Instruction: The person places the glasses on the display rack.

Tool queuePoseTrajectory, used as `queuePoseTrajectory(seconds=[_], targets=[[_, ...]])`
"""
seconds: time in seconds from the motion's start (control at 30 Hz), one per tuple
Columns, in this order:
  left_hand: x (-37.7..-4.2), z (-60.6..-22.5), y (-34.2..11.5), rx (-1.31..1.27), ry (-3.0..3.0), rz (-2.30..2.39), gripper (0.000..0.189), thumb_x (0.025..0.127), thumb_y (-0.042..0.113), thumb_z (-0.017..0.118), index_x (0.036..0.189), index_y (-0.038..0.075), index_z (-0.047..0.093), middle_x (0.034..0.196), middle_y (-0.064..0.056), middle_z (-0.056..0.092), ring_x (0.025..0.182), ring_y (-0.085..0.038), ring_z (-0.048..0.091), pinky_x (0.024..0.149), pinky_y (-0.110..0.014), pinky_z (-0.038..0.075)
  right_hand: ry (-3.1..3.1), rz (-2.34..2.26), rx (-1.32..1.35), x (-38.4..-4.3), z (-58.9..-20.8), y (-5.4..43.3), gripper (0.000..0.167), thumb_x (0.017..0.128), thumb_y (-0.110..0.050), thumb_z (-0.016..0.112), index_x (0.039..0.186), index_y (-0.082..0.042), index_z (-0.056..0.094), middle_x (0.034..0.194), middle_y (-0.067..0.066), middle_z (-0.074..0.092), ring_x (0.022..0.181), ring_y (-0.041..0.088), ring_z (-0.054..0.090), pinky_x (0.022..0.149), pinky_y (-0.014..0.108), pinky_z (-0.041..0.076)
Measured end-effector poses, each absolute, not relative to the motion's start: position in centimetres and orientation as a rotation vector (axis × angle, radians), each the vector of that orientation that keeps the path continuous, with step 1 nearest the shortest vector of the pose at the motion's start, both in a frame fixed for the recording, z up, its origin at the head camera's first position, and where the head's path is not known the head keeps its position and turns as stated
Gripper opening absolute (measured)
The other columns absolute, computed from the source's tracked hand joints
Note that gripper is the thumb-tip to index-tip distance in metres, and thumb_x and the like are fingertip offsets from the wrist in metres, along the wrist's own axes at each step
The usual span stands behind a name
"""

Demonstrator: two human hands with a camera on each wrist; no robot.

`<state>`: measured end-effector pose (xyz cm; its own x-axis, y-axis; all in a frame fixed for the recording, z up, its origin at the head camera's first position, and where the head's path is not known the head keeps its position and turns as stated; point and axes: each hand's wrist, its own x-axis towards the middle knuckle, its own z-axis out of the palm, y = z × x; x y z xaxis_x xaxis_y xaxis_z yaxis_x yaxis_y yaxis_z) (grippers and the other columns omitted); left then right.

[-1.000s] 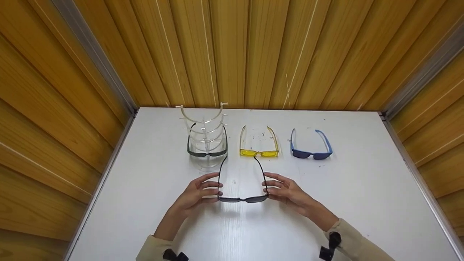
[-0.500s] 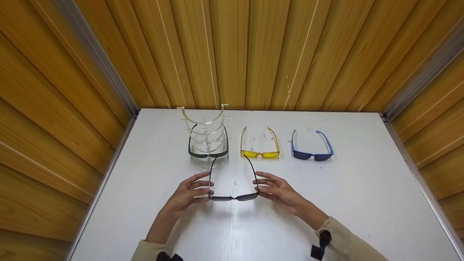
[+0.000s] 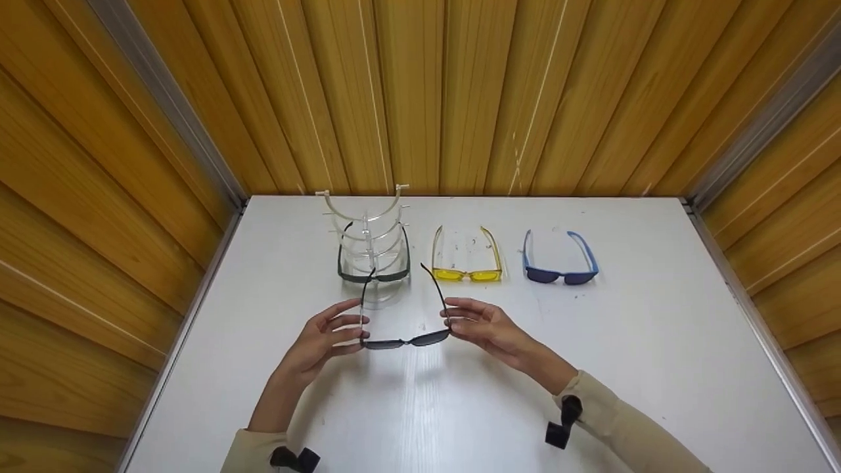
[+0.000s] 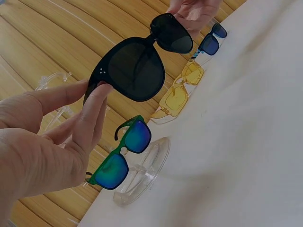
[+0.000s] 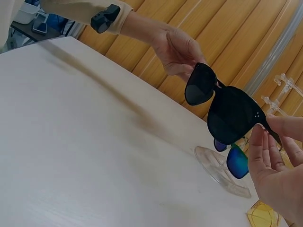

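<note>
Black sunglasses (image 3: 430,338) with dark lenses are held above the table, arms unfolded and pointing away from me. My left hand (image 3: 323,338) pinches them at the left hinge and temple; my right hand (image 3: 489,328) pinches the right side the same way. Just beyond stands a clear display stand (image 3: 368,231) with several curved tiers. Green-framed sunglasses (image 4: 113,165) with blue-green mirrored lenses sit low on this stand. In the head view, the left temple tip of the black pair overlaps the green pair.
Yellow glasses (image 3: 468,274) and blue sunglasses (image 3: 562,276) lie to the right of the stand, temples open toward the back. A white table (image 3: 657,341) carries everything, with wood-slat walls (image 3: 420,98) behind and at both sides.
Both hands have carried the black sunglasses leftward and slightly forward, toward the stand. The frame now tilts a little, its right side farther forward. The other glasses stay put.
</note>
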<state>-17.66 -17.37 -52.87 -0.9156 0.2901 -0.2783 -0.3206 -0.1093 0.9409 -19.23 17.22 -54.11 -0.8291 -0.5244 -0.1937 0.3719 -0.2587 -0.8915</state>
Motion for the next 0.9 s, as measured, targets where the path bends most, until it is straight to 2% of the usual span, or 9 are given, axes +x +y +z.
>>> queuePoseTrajectory(seconds=[0.57,0.9], targets=[[-17.0,-52.3,-18.3,-0.042,1.8,2.087,0.067,0.092,0.003,0.073,0.152,0.005,0.044,0.122,-0.009,0.068,0.101,-0.019,0.073,0.09,-0.035,0.063,1.422,-2.117,-0.221,-19.7,-53.5,16.2,0.054,0.095,0.004,0.064,0.146,0.008,0.048,0.124,0.001,0.07,0.117,0.013,0.066,0.102,0.027,0.056],[-18.3,-51.4,-19.9,-0.079,1.887,2.075,0.069,0.092,0.004,0.073,0.153,0.004,0.042,0.123,-0.007,0.069,0.103,-0.018,0.073,0.09,-0.034,0.063,1.419,-2.172,-0.233,-21.2,-52.7,13.8,0.05,0.094,0.007,0.062,0.143,0.006,0.053,0.121,-0.001,0.072,0.114,0.011,0.067,0.1,0.026,0.057]])
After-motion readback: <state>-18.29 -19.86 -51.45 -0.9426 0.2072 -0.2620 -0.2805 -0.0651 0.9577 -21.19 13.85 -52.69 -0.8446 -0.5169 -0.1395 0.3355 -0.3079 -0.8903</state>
